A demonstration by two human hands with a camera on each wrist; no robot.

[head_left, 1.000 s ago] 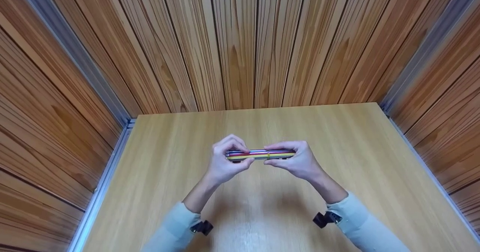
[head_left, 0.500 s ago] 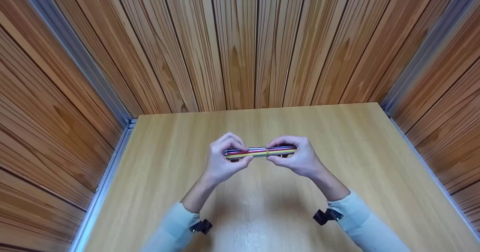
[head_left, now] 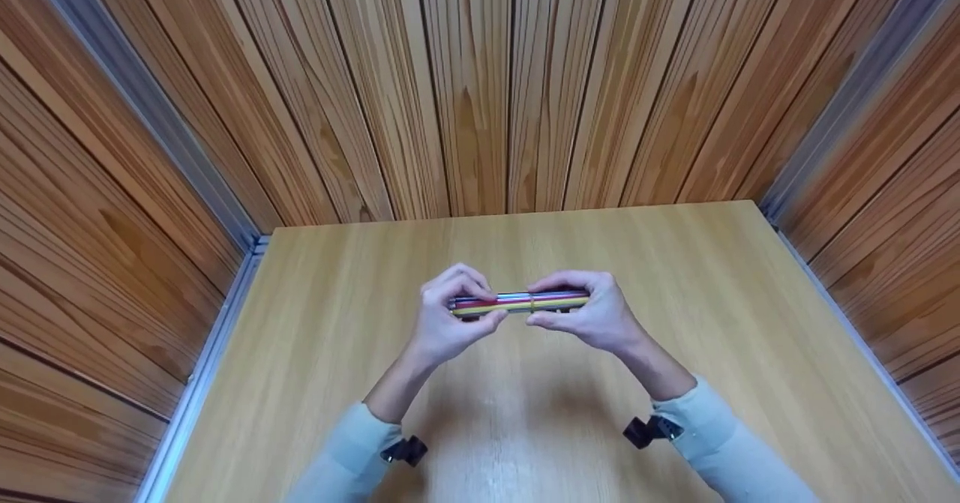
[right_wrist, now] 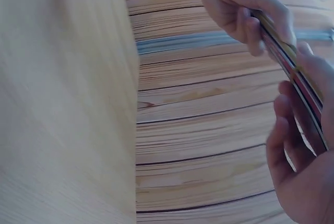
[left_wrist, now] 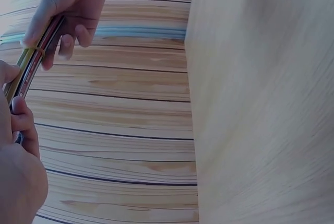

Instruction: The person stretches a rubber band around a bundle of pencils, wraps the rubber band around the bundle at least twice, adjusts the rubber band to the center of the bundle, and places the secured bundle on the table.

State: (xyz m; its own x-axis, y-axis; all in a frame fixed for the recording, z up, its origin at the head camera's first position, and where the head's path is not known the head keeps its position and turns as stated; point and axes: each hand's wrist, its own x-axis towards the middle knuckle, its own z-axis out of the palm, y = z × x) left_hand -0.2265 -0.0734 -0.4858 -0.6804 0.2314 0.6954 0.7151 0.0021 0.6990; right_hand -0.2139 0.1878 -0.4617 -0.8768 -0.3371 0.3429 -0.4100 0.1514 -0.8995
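A bundle of slim, multicoloured pencils (head_left: 514,303) lies crosswise between my two hands, raised over the table. Red, yellow and dark barrels show. A thin yellowish rubber band (head_left: 532,303) wraps the bundle right of its middle, also visible in the left wrist view as a band (left_wrist: 39,50). My left hand (head_left: 442,321) grips the left part between curled fingers and thumb. Around the right end curves my right hand (head_left: 592,312), thumb below and fingers above, tips close to the band. In the right wrist view the pencils (right_wrist: 308,96) run along its palm, partly hidden.
A light wooden table (head_left: 360,278) spreads beneath the hands. Wood-plank walls (head_left: 480,98) close it in at the back and both sides, with metal rails (head_left: 202,405) along its edges. A small black camera (head_left: 405,451) sits on each wrist.
Both hands and the bundle have risen slightly in the head view. The right fingers shifted left, onto the bundle half a second ago, and now sit a little wider apart around the band.
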